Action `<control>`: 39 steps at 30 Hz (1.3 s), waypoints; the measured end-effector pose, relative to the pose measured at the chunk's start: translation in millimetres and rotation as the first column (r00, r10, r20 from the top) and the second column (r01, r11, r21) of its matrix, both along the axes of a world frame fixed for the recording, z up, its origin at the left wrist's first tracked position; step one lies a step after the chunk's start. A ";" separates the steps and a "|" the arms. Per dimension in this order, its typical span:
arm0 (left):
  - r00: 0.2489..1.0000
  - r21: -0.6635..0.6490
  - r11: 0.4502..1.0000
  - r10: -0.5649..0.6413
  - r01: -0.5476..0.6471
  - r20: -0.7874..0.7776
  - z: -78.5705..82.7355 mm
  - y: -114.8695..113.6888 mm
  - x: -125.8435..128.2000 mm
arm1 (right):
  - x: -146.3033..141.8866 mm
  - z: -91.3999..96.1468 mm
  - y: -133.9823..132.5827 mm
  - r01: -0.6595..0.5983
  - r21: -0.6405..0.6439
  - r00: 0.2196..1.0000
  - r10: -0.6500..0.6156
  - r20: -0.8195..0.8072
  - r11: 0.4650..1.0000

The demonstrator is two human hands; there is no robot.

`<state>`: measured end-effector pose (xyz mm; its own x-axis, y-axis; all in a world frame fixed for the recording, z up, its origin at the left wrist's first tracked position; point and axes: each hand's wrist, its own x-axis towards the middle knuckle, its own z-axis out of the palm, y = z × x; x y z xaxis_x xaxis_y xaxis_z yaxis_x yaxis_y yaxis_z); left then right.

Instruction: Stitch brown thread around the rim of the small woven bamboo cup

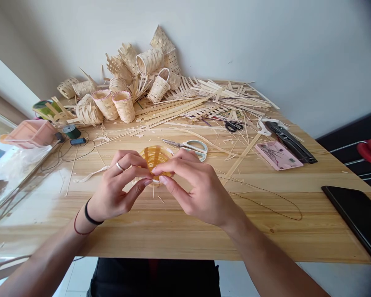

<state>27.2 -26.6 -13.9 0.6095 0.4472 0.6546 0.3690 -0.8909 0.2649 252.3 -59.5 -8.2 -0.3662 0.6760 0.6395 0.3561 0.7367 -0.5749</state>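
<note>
My left hand [122, 183] pinches a narrow white strip [155, 181] between thumb and fingers. Right against it, my right hand [193, 185] is closed at the other end of that strip, thumb and forefinger almost together. Behind the fingertips is a round amber-yellow piece [156, 154] with darker bands; the hands cover much of it, and I cannot tell its kind. A thin brown thread [266, 197] loops over the table to the right of my right hand. White-handled scissors [194, 147] lie just beyond the hands.
Small woven baskets [123, 107] and loose splints [173, 109] are heaped against the wall. Black-handled scissors [234, 126], a pink tray [278, 156] of small metal pieces and a black tool [290, 142] lie right. Thread spools [71, 131] and a pink bin [31, 134] stand left; a phone [352, 214] lies near right.
</note>
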 end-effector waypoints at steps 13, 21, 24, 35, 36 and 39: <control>0.998 -0.001 0.999 0.047 -0.047 0.053 -3.0 2.3 -0.6 | -2.2 -1.9 0.6 0.015 -0.009 1.000 -0.015 -0.013 1.000; 0.998 0.007 0.999 0.048 -0.049 0.050 -3.0 1.1 0.0 | -6.6 -6.1 3.6 0.042 0.092 0.999 -0.040 -0.017 0.995; 0.998 0.007 0.998 0.057 -0.057 0.041 -2.0 -0.1 0.4 | -7.2 -7.0 2.0 0.053 0.121 0.999 -0.053 -0.005 0.991; 0.998 -0.026 0.998 0.058 -0.057 0.033 0.0 -2.7 3.3 | -7.7 -12.4 1.7 0.060 0.164 0.998 -0.059 -0.013 0.985; 0.998 -0.029 0.998 0.058 -0.058 0.031 0.1 -2.9 3.4 | -7.7 -12.5 1.2 0.067 0.179 0.998 -0.067 -0.004 0.982; 0.998 -0.034 0.998 0.060 -0.059 0.031 -0.2 -3.1 3.1 | -8.4 -13.9 -0.7 0.077 0.201 0.996 -0.083 0.025 0.977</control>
<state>30.3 -29.8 -14.0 0.5605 0.5038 0.6573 0.4120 -0.8581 0.3065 243.9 -60.3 -22.1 -0.3396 0.5643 0.7525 0.4351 0.8035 -0.4063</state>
